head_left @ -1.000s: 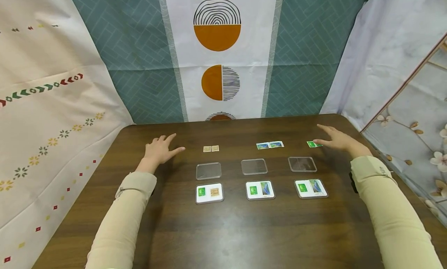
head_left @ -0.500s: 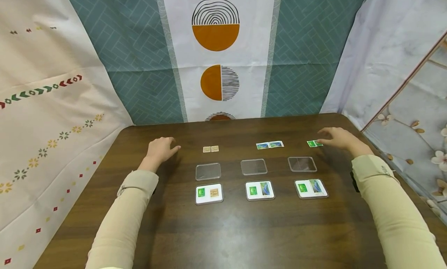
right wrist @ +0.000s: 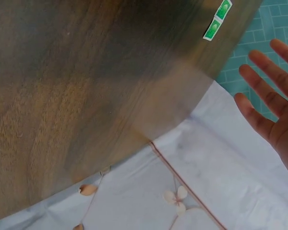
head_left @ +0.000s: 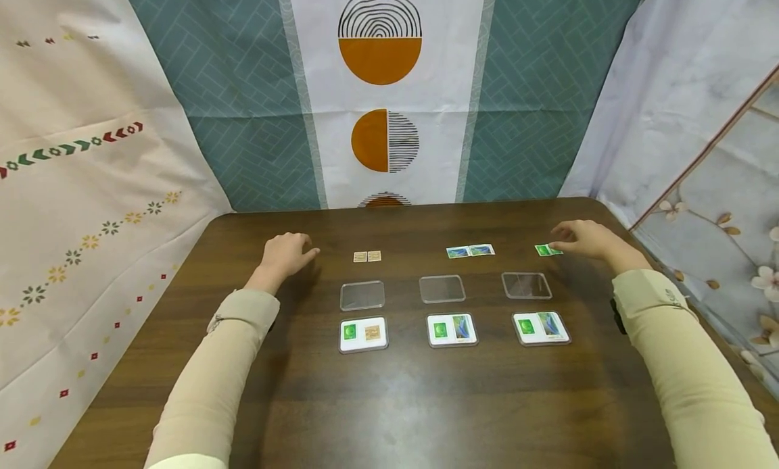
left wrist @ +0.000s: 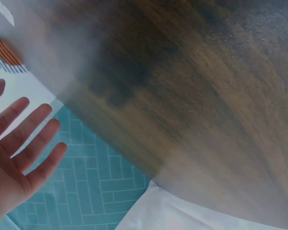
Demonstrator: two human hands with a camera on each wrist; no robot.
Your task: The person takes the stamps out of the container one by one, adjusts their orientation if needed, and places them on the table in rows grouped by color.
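Observation:
My left hand (head_left: 283, 256) hovers over the back left of the table, empty; the left wrist view shows its fingers (left wrist: 24, 155) spread and loosely bent. To its right lies a pair of tan stamps (head_left: 360, 257). Over the back right is my right hand (head_left: 587, 241), also holding nothing, its fingers (right wrist: 266, 88) relaxed and apart. Its thumb overlaps the edge of a pair of green stamps (head_left: 541, 251) in the head view; the right wrist view shows these green stamps (right wrist: 212, 29) on the table, apart from the hand. Between the hands lies a pair of blue stamps (head_left: 458, 253).
Three clear plastic covers (head_left: 442, 289) lie in a row in front of the stamps. Nearer still are three white-backed cases (head_left: 363, 344), each showing two stamps. The dark wooden table (head_left: 389, 408) has cloth hangings (head_left: 255, 117) along its back and sides.
My left hand's fingers have drawn in from a wider spread. The right hand's fingers have bent slightly, and the hand has shifted a little right. The stamps and cases stay put.

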